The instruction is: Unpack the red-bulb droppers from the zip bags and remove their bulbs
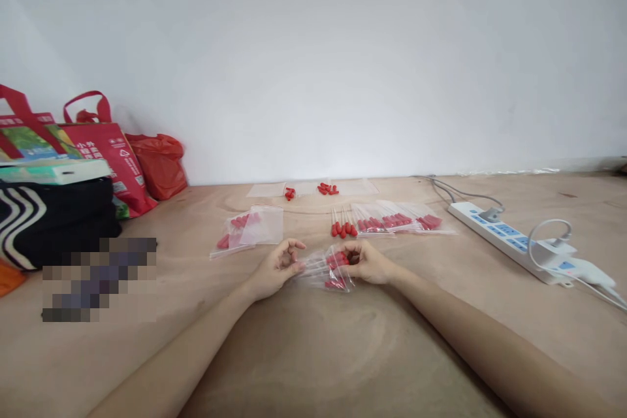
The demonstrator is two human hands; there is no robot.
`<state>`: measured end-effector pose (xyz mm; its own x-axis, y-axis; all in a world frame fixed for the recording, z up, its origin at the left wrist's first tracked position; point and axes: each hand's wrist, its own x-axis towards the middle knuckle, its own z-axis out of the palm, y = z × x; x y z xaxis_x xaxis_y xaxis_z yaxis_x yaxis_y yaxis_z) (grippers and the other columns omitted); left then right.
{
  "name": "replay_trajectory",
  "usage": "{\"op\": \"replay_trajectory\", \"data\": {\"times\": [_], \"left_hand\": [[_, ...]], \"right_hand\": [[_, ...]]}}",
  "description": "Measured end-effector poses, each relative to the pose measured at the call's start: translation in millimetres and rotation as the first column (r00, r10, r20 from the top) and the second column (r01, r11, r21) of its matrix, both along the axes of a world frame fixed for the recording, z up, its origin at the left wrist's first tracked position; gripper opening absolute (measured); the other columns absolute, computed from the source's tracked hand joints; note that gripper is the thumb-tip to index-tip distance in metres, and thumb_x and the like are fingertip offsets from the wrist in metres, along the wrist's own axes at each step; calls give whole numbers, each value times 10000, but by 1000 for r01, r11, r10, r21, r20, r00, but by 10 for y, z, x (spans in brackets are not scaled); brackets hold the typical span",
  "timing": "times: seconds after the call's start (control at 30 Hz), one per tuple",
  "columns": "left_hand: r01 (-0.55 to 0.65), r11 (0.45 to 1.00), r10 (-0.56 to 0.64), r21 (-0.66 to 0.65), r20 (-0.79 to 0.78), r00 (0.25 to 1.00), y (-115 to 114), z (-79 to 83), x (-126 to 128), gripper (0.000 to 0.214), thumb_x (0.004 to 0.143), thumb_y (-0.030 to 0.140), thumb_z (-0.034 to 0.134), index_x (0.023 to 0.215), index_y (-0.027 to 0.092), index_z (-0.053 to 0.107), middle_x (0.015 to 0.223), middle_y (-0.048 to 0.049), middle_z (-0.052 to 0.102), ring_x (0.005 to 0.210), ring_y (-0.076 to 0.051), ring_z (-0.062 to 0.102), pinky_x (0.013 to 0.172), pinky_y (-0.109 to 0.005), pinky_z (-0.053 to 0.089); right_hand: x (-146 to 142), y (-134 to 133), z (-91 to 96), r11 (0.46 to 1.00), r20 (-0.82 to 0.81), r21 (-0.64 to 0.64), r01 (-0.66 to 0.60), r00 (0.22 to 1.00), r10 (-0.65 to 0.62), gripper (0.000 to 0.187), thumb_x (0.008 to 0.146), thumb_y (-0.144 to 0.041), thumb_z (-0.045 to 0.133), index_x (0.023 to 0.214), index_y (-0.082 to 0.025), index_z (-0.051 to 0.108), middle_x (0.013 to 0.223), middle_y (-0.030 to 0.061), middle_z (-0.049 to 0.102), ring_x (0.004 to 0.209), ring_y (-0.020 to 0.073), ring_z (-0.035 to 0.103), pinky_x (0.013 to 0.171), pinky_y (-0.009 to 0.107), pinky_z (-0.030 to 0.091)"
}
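A clear plastic bag holding red-tipped white sticks is between my two hands, just above or on the wooden table. My left hand grips the bag's left end near the thumb, with the index finger curved and raised. At the other end, my right hand closes around the bag beside the red tips. Behind the hands lie several loose red-tipped sticks. To their right are filled clear bags, slightly overlapping. Left of centre sit more clear bags with red pieces inside.
Small red pieces and flat clear bags lie near the wall. A white power strip with plugged-in cables is at right. Red shopping bags and a black striped cloth item stand left, near a pixelated patch.
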<state>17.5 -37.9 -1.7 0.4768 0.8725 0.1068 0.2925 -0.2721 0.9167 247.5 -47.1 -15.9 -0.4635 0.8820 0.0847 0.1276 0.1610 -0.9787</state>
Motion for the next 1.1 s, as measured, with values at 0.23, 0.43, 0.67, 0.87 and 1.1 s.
{"op": "replay_trajectory", "data": {"times": [0.23, 0.43, 0.67, 0.87, 1.1], "left_hand": [[-183, 981, 186, -66, 41, 982, 80, -30, -36, 394, 545, 353, 681, 838, 166, 495, 758, 22, 451, 694, -110, 501, 640, -243, 415], [-199, 980, 199, -16, 14, 980, 87, -40, -22, 394, 534, 356, 685, 831, 156, 522, 852, -24, 546, 769, -142, 531, 741, -301, 430], [-153, 986, 165, 67, -252, 954, 106, -36, -54, 375, 579, 410, 660, 828, 140, 582, 604, 43, 463, 522, -93, 407, 501, -215, 332], [-10, 987, 46, 160, -221, 974, 54, -10, -68, 258, 733, 419, 514, 720, 173, 437, 668, 45, 443, 627, -101, 423, 571, -206, 347], [-45, 995, 39, -92, -59, 997, 71, 3, -138, 362, 669, 399, 590, 729, 202, 293, 639, 71, 438, 585, -94, 460, 551, -204, 350]], "right_hand": [[145, 90, -34, 985, -77, -168, 30, 996, -43, 483, 582, -330, 698, 1011, -155, 562, 643, -22, 595, 557, 90, 564, 579, 254, 484], [101, 69, -10, 978, -120, -206, 22, 992, -47, 422, 547, -310, 734, 904, -150, 574, 730, -14, 589, 626, 85, 563, 622, 244, 488], [-27, 116, -25, 944, -2, -297, 147, 988, -155, 288, 616, -304, 691, 818, -141, 567, 567, -45, 557, 428, 45, 490, 476, 209, 463], [-10, 95, -19, 953, -70, -281, 116, 988, -141, 310, 576, -330, 717, 733, -140, 529, 549, -41, 565, 458, 54, 514, 475, 199, 449], [441, 216, 98, 959, -69, -224, 171, 979, -191, 344, 552, -343, 724, 761, -130, 554, 622, -5, 607, 512, 71, 535, 473, 202, 427]]}}
